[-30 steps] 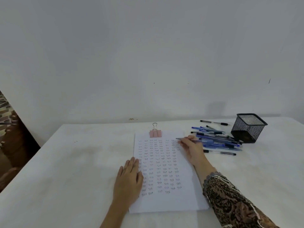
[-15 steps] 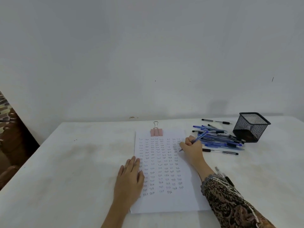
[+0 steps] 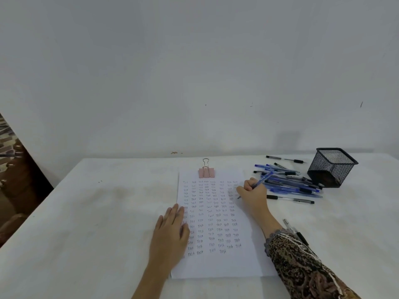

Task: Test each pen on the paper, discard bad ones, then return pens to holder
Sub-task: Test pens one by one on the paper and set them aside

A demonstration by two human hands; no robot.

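Note:
A white sheet of paper (image 3: 218, 262) filled with rows of small "Test" marks lies on the table, held at its top by a pink binder clip (image 3: 206, 172). My left hand (image 3: 170, 233) rests flat on the sheet's left edge. My right hand (image 3: 252, 195) grips a blue pen (image 3: 262, 180) in a writing hold, tip down on the paper's right edge. A pile of several blue and black pens (image 3: 289, 182) lies right of the paper. The black mesh holder (image 3: 332, 167) lies tilted beside the pile.
One black pen (image 3: 285, 159) lies apart near the wall behind the pile. Another pen (image 3: 295, 231) lies on the table just behind my right sleeve. The white table (image 3: 97, 212) meets a plain wall at the back; its left edge drops off beside dark furniture.
My right hand has turned the blue pen from lying flat to an upright writing hold and brought its tip down onto the paper. My left hand has stayed put.

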